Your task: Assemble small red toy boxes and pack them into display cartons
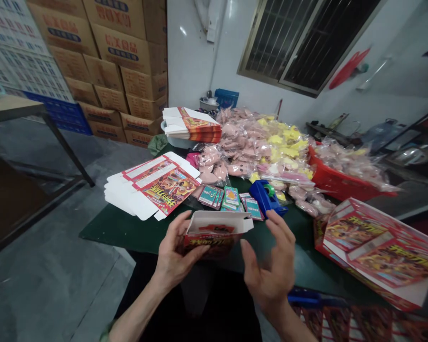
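My left hand (174, 251) grips a small red printed carton (212, 243) by its left side, thumb across the front. The carton's top is open, with a white flap raised at the back, and something red shows inside. Just right of it, my right hand (272, 261) is held with fingers apart and nothing in it. Beyond the carton lie stacks of teal cards (231, 197) and a blue tape dispenser (267, 197) with a green roll. To the left, flat unfolded cartons (164, 183) lie in a fanned stack on the green table (107, 225).
Bagged pink and yellow plush pieces (245, 142) are heaped at the back, beside a red basket (328, 175) of more. Another carton stack (192, 124) stands back left. A large red display box (374, 247) and filled small boxes (356, 320) lie at right.
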The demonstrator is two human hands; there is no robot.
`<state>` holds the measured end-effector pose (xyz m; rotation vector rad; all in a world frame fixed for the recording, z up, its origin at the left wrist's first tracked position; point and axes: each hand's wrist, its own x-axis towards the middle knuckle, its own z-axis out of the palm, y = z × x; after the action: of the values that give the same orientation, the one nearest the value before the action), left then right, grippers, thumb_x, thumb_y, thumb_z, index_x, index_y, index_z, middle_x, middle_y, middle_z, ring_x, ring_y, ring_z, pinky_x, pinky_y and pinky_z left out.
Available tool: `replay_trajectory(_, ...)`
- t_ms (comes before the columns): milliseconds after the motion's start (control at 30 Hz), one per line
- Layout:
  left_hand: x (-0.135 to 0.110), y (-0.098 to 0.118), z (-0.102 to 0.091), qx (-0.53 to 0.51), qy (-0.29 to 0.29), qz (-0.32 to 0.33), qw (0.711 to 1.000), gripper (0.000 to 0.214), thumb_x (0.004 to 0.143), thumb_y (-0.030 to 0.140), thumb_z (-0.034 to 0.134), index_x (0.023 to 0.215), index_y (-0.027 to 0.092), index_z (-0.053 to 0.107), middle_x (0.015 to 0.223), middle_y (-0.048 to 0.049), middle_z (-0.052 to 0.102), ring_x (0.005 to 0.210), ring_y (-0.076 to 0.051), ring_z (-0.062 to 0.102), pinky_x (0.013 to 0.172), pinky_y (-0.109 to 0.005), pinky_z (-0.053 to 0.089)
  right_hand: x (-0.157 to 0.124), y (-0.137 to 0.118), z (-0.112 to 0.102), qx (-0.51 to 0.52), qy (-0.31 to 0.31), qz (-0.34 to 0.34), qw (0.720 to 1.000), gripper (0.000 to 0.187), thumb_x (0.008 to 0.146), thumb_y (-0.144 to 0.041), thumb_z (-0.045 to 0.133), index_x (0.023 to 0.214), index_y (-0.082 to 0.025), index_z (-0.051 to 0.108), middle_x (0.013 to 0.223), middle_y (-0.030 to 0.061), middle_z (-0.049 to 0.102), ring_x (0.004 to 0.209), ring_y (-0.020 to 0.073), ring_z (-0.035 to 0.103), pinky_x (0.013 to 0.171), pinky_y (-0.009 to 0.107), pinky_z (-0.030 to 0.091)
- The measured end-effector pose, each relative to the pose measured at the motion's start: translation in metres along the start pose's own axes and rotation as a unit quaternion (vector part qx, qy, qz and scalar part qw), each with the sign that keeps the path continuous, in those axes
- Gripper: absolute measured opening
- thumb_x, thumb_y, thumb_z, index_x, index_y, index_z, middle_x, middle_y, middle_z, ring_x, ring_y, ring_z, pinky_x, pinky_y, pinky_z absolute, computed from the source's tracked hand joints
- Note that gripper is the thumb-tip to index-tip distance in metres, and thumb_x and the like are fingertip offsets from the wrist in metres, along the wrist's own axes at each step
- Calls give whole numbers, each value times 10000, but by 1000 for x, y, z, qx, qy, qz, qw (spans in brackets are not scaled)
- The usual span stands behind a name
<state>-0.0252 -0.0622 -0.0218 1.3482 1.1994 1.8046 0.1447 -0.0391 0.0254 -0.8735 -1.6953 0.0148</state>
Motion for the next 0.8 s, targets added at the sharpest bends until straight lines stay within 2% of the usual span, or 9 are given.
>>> replay_trajectory(67,-2,-2,4,37,21,64,997,678,734,180,682,1320,229,344,1077,-78,649,924,-187,663,757,-263,560,-10,6,4,74,-2,126,989,472,806,-178,597,1243,-244,429,1201,106,531,1096,235,539,918,445,450)
replay_trajectory(133,-1,-5,8,80,28,132,988,622,756,142,647,1305,237,371,1115,-88,624,958,-190,648,779,-271,551,-19,11,11,149,-26,206,967,369,838,-190,563,1184,-240,445,1099,84,585,985,187,600,832,364,512)
replay_trajectory(233,6,-7,11,131,42,211,968,544,740,91,646,1230,241,466,1134,-80,607,999,-195,620,829,-289,522,-26,16,23,193,0,190,963,360,842,-168,549,1179,-245,450,1088,67,579,997,165,595,832,321,520)
replay_trajectory(333,17,-4,9,159,33,237,958,487,700,90,687,1143,228,536,1017,-54,640,927,-181,628,795,-273,516,-27,25,26,171,-9,131,977,448,830,-142,549,1250,-242,432,1150,84,550,1068,189,558,875,349,504)
replay_trajectory(400,22,1,5,150,1,234,961,385,714,138,685,1076,213,579,931,-47,654,853,-175,635,745,-265,519,-27,32,24,159,-40,115,980,483,836,-135,530,1293,-239,409,1178,97,539,1081,206,550,885,378,499)
replay_trajectory(500,25,9,2,107,-29,193,975,196,822,245,565,994,192,643,970,-81,659,873,-193,632,729,-275,514,-30,40,20,172,-60,104,978,520,828,-120,532,1312,-254,398,1211,97,515,1089,217,542,909,414,482)
replay_trajectory(633,26,20,7,83,-13,93,992,232,878,248,483,888,189,707,1061,-83,662,971,-211,619,812,-287,489,-32,44,15,187,-54,87,977,532,808,-102,545,1293,-272,407,1221,89,496,1112,230,521,910,431,475)
replay_trajectory(700,27,24,12,71,-24,69,995,210,865,237,513,918,198,713,1053,-71,672,977,-207,618,838,-283,481,-32,46,14,171,-53,94,979,569,810,-105,541,1327,-266,366,1222,96,491,1101,229,522,897,421,481)
replay_trajectory(800,29,30,17,79,-80,66,991,267,879,221,479,1051,228,682,1087,-54,661,1005,-196,607,850,-267,478,-34,48,10,138,-75,87,984,607,825,-101,512,1376,-264,316,1223,102,483,1117,228,504,896,405,479)
